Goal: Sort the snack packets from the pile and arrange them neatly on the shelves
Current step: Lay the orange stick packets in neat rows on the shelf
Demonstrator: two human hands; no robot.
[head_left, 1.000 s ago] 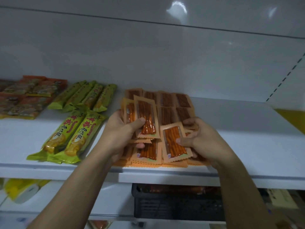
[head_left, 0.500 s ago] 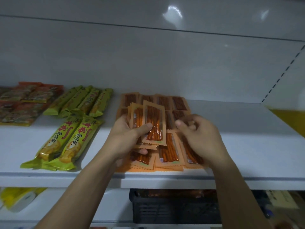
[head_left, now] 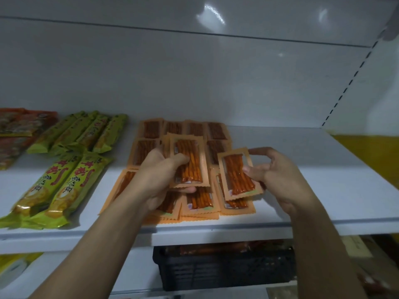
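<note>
Far left, red-orange packets are cut off by the frame edge, print unreadable. Next come the green packets: a back row and two in front, all flat on the shelf. Your left hand grips a stack of orange stick packets, thumb across the top one, held above the orange rows already laid down. How many are in the stack, can't tell.

Change: half a second ago your right hand was in against that stack. Now it pinches a single packet by its right edge, tilted and drawn clear to the right, above the front-right pile. So you're dealing one at a time; this one probably lands at the right side of the rows.

Hidden: the front-left orange packets sit under your left wrist, and the back rows are dark, count unclear. Below the shelf, a black crate holds something blurred. A yellow thing at bottom left is cut off.
</note>
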